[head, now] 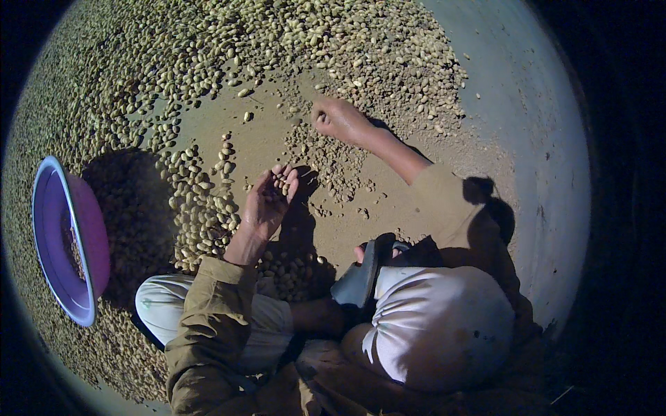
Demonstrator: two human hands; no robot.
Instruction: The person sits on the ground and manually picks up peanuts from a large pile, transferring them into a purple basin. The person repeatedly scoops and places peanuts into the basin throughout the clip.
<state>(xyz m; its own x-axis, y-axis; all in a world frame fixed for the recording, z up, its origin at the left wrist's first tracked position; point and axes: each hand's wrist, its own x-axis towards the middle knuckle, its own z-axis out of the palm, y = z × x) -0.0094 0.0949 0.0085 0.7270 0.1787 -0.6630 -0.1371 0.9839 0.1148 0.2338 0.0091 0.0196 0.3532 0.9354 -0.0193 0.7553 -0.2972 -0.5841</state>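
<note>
My left hand [266,205] is turned palm up and cupped around several small reddish-brown kernels [281,183], probably shelled peanuts. Just left of it, larger pale peanuts in the shell [200,208] lie on the dusty floor. My right hand [338,120] is farther forward, its fingers curled towards the palm. It is low over a scatter of small peanuts and crumbs [333,161]. Whether anything is pinched in those curled fingers is hidden.
A broad layer of unshelled peanuts [208,47] spreads across the far side and the left. On it a purple-pink plastic basin [93,229] is tilted, with some kernels inside. My sandalled foot [364,275] and pale-trousered knee [442,327] are close by. Grey floor [541,156] shows at right.
</note>
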